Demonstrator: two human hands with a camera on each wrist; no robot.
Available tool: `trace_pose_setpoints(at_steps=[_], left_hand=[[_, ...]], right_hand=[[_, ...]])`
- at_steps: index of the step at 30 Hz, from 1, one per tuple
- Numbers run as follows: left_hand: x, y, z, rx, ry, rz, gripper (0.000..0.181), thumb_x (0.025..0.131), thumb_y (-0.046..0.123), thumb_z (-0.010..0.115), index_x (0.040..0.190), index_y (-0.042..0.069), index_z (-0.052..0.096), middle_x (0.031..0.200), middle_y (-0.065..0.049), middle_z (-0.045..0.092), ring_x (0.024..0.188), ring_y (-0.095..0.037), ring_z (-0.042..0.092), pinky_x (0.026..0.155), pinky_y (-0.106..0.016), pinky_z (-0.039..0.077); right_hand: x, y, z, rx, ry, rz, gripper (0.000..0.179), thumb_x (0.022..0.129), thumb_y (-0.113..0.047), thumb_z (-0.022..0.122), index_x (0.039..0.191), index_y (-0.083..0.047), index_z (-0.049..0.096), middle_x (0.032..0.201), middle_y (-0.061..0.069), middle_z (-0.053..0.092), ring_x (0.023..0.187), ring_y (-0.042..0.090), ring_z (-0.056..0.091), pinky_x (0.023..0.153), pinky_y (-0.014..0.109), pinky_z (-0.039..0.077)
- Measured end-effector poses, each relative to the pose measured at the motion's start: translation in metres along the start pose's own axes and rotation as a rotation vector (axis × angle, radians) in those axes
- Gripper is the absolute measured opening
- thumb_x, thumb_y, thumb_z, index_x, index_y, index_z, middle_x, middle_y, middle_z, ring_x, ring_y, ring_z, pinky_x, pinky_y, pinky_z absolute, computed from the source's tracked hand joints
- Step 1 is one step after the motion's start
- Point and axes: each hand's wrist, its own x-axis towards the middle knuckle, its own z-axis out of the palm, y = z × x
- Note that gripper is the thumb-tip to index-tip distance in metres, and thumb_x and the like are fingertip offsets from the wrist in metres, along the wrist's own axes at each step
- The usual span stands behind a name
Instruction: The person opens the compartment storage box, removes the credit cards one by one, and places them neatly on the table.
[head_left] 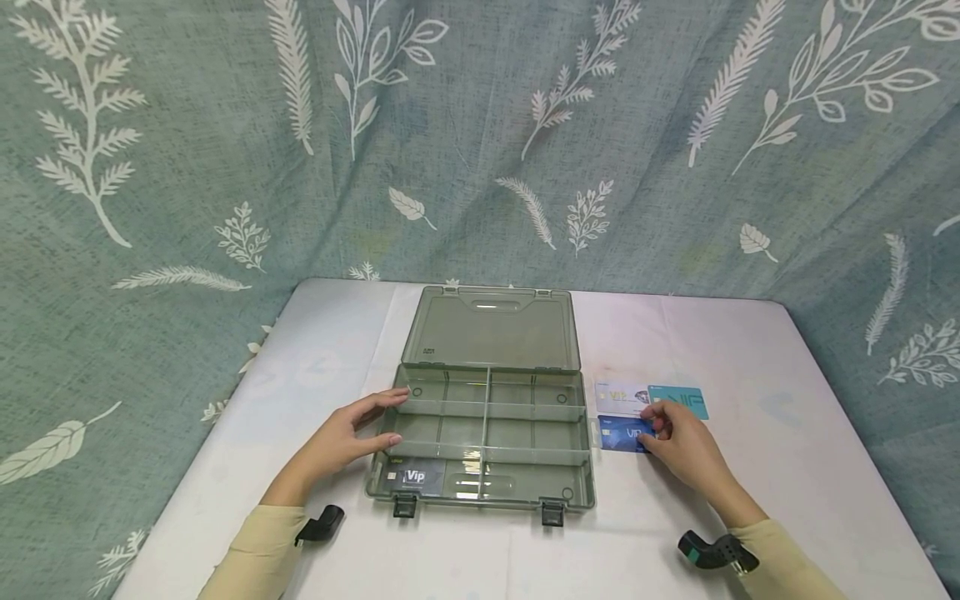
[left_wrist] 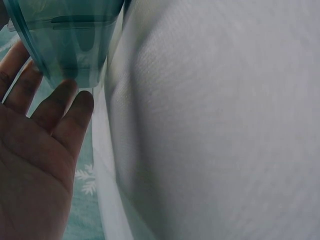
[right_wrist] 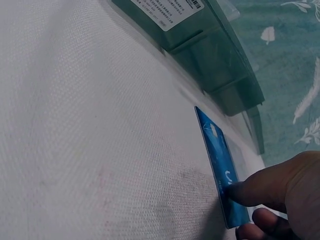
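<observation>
My right hand (head_left: 686, 442) pinches a blue VIP card (head_left: 615, 433) by its right end, thumb on the printed face. In the right wrist view the blue card (right_wrist: 216, 150) stands tilted close over the white cloth. Just beyond it lie a white VIP card (head_left: 617, 400) and a teal card (head_left: 693, 402), side by side. My left hand (head_left: 337, 437) rests at the left rim of a translucent grey-green compartment box (head_left: 536, 429), its fingers loosely extended. A dark grey Vip card (head_left: 427, 482) lies in the box's front left compartment.
The box's lid (head_left: 491, 333) is folded back flat behind it. Two dark latches (head_left: 552, 514) stick out at the front edge. White cloth covers the table (head_left: 795, 467), and a green leaf-patterned curtain (head_left: 465, 167) hangs behind and at both sides.
</observation>
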Motion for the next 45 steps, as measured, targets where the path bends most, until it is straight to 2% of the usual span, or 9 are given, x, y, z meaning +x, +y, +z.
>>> trace_pose_setpoints(at_steps=[8, 16, 27, 41, 45], left_hand=[[0.0, -0.001, 0.0, -0.005, -0.002, 0.005, 0.059, 0.091, 0.024, 0.079, 0.145, 0.014, 0.056, 0.156, 0.001, 0.045, 0.145, -0.028, 0.04, 0.115, -0.012, 0.029], [0.0, -0.001, 0.0, -0.003, -0.001, 0.013, 0.059, 0.091, 0.023, 0.079, 0.145, 0.013, 0.056, 0.156, 0.0, 0.045, 0.145, -0.028, 0.04, 0.116, -0.013, 0.029], [0.0, -0.002, 0.0, -0.011, 0.002, 0.025, 0.059, 0.091, 0.022, 0.079, 0.145, 0.012, 0.056, 0.156, -0.001, 0.046, 0.145, -0.029, 0.04, 0.115, -0.013, 0.029], [-0.001, -0.001, 0.0, -0.006, 0.003, 0.025, 0.059, 0.092, 0.022, 0.079, 0.145, 0.012, 0.056, 0.156, -0.001, 0.045, 0.145, -0.029, 0.041, 0.116, -0.013, 0.03], [-0.001, 0.001, -0.001, 0.006, 0.002, 0.022, 0.059, 0.092, 0.024, 0.078, 0.146, 0.012, 0.055, 0.156, -0.001, 0.046, 0.145, -0.029, 0.041, 0.118, -0.019, 0.031]], right_hand=[[0.0, -0.002, -0.003, 0.004, 0.013, 0.025, 0.019, 0.089, -0.009, 0.074, 0.105, -0.003, 0.067, 0.083, 0.003, 0.055, 0.075, 0.018, 0.048, 0.06, 0.026, 0.037], [0.002, -0.007, -0.007, 0.126, -0.024, 0.065, 0.018, 0.099, -0.017, 0.066, 0.111, -0.003, 0.066, 0.087, 0.006, 0.062, 0.069, 0.016, 0.054, 0.05, 0.024, 0.047], [0.003, -0.028, -0.009, 0.275, -0.112, 0.031, 0.02, 0.1, -0.015, 0.066, 0.114, 0.0, 0.066, 0.091, 0.01, 0.068, 0.074, 0.02, 0.063, 0.056, 0.026, 0.051], [0.004, -0.064, -0.001, 0.321, -0.207, -0.084, 0.019, 0.101, -0.017, 0.066, 0.115, -0.005, 0.067, 0.088, 0.008, 0.068, 0.075, 0.023, 0.063, 0.059, 0.027, 0.051], [0.004, -0.075, 0.002, 0.329, -0.224, -0.111, 0.019, 0.101, -0.016, 0.066, 0.115, -0.004, 0.068, 0.088, 0.006, 0.067, 0.074, 0.024, 0.063, 0.059, 0.027, 0.052]])
